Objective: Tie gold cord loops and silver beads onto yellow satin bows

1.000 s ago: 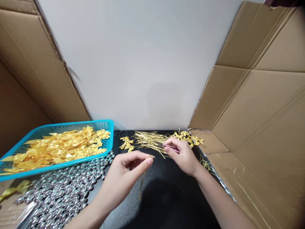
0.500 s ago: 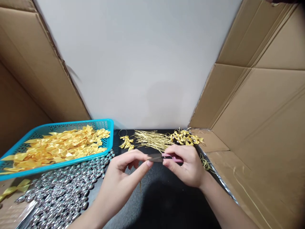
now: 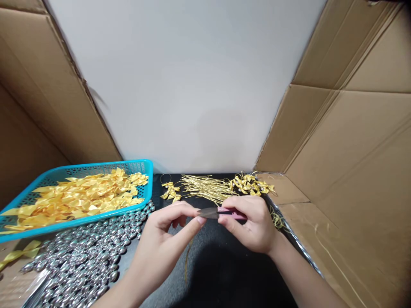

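My right hand [image 3: 250,220] is closed around a pair of thread snips [image 3: 233,213] with pink grips. Their dark blades are together and point left, with the tips right at the fingers of my left hand [image 3: 173,224]. Thumb and forefinger of that left hand pinch tightly. A thin gold cord [image 3: 186,263] hangs below the pinch, slightly blurred; its upper end is hidden behind the hand. Just beyond my hands lies a pile of gold cords [image 3: 205,187] on the black work surface [image 3: 160,278].
A turquoise basket [image 3: 96,223] of yellow ribbon bows [image 3: 86,194] stands at left, above many silver beads [image 3: 86,261]. Finished-looking bows with beads [image 3: 250,185] lie back right, a few more bows [image 3: 170,191] back left. Cardboard walls [image 3: 353,141] flank both sides.
The snips' blades have come together and shifted slightly left. More of the gold cord shows below my left hand, reaching lower. Both hands stay almost in place.
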`<act>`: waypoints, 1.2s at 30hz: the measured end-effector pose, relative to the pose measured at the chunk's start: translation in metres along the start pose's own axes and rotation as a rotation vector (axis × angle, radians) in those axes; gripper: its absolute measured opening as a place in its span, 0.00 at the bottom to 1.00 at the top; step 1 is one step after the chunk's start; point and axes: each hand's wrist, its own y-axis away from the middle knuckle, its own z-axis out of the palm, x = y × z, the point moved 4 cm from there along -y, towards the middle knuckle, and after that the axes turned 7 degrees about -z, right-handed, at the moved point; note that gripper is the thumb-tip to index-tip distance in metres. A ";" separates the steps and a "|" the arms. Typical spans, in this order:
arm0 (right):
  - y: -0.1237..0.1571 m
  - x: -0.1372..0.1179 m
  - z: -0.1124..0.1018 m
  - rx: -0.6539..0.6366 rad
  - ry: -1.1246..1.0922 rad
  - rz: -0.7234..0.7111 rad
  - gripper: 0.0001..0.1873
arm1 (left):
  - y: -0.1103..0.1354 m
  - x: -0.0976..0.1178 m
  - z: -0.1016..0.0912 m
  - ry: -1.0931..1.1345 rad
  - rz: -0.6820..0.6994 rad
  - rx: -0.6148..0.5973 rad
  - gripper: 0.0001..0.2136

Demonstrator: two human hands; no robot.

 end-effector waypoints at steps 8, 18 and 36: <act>0.000 -0.001 -0.001 0.006 0.074 -0.047 0.13 | 0.000 -0.006 0.001 -0.005 -0.037 -0.042 0.07; 0.000 0.000 -0.001 -0.017 0.081 -0.027 0.14 | -0.001 -0.006 0.002 0.030 -0.075 -0.057 0.07; -0.001 0.001 0.000 -0.008 0.089 -0.029 0.13 | -0.002 -0.005 0.004 0.010 -0.102 -0.069 0.08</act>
